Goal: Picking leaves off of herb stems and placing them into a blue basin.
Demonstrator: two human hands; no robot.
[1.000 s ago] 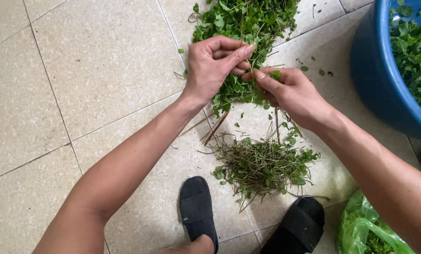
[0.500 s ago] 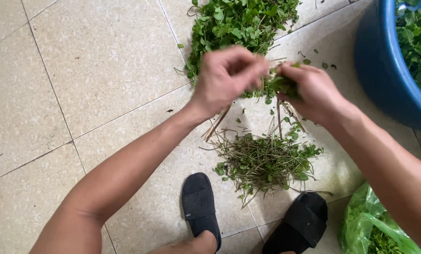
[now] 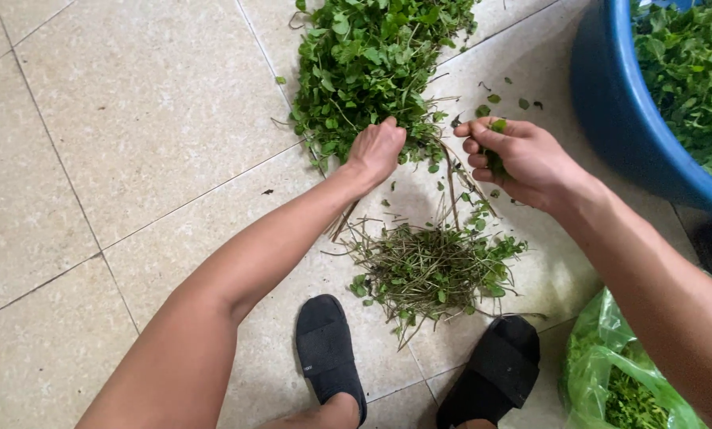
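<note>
Our left hand [image 3: 378,149] fingers dig into the leafy pile [image 3: 372,63]; our right hand [image 3: 515,159] fingers clasp picked leaves [image 3: 495,155].

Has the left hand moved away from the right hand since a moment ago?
Yes. The left hand has parted from the right hand and reached left into the leafy pile, judged against the stem heap.

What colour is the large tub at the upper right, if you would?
The tub is blue, seen in the head view, filled with green leaves.
</note>
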